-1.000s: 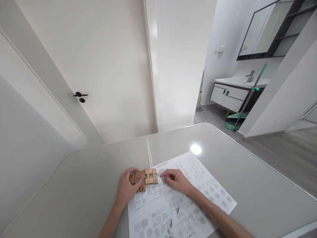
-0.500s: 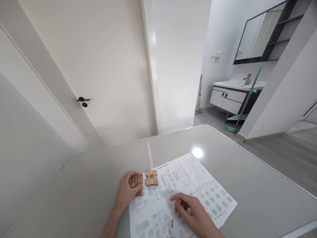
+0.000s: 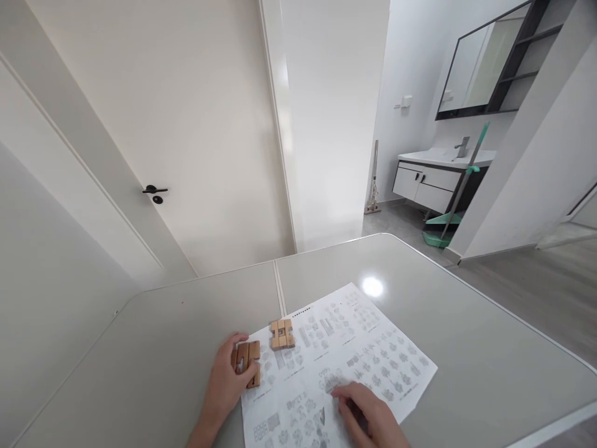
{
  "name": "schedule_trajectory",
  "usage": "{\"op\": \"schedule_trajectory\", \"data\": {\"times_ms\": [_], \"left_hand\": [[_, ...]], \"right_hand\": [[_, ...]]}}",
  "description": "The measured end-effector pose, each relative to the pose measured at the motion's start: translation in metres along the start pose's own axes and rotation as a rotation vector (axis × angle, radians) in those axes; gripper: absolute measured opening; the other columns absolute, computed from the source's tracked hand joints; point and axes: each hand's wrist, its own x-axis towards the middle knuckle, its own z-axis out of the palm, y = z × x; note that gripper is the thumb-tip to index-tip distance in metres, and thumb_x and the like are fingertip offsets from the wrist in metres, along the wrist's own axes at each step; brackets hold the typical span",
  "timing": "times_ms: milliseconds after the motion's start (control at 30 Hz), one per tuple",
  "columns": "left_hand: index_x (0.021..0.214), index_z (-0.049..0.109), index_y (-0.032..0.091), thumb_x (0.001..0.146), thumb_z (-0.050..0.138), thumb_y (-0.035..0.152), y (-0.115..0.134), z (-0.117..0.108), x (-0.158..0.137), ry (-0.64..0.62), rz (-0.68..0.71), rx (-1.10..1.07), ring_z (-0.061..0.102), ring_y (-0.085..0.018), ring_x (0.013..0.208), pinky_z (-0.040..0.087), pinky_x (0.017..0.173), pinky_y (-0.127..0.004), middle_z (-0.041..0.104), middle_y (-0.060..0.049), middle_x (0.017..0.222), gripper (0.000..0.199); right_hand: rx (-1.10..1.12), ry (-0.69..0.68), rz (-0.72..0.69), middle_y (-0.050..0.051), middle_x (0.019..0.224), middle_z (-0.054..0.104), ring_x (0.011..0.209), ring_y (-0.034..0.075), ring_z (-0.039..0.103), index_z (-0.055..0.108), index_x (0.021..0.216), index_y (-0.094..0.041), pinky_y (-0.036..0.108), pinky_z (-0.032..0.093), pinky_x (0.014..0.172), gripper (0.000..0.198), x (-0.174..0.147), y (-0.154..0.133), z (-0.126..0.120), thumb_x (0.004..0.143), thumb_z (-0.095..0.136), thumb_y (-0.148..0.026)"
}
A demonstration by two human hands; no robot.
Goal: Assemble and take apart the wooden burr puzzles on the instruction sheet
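My left hand [image 3: 227,376] has its thumb and fingers around a set of dark brown interlocking wooden puzzle blocks [image 3: 253,356] at the left edge of a printed sheet [image 3: 308,367]. Part of these blocks is hidden behind the hand. A lighter wooden block puzzle [image 3: 282,334], with notched sides and a small hole in the middle, lies at the sheet's upper left edge, apart from the hand. Over the lower middle of the sheet is my right hand [image 3: 368,410], its index fingertip at the printed drawings. The other fingers are loosely curled, the thumb stands apart, and nothing shows in them.
The grey table [image 3: 177,348] has a seam running away from me and a rounded far corner. Beyond it are a closed door [image 3: 209,124], a washbasin cabinet [image 3: 429,183], a mop [image 3: 374,180] and a green dustpan [image 3: 438,239].
My left hand has drawn the dark blocks nearer to me and slightly left, away from the lighter puzzle. My right hand has moved lower over the sheet. The view has shifted a little.
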Motion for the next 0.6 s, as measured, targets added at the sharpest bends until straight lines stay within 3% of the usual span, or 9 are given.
{"op": "schedule_trajectory", "data": {"times_ms": [267, 600], "left_hand": [[0.117, 0.059, 0.016, 0.069, 0.061, 0.058, -0.018, -0.007, -0.012, 0.074, -0.101, 0.228, 0.055, -0.041, 0.123, 0.041, 0.109, -0.056, 0.062, -0.019, 0.125, 0.064], [0.124, 0.052, 0.016, 0.068, 0.062, 0.055, 0.01, -0.027, -0.018, -0.087, -0.245, 0.294, 0.056, -0.039, 0.126, 0.047, 0.102, -0.048, 0.063, -0.019, 0.131, 0.068]], "right_hand": [[0.003, 0.01, -0.023, 0.005, 0.09, 0.074, 0.076, 0.02, 0.07, 0.069, 0.106, -0.026, 0.026, 0.055, 0.067, 0.024, 0.002, 0.0, 0.0, 0.101, 0.047, -0.034], [0.044, 0.063, 0.002, 0.007, 0.086, 0.073, 0.072, 0.021, 0.069, 0.07, 0.104, -0.025, 0.027, 0.054, 0.063, 0.035, -0.004, -0.003, 0.005, 0.103, 0.044, -0.047]]}}
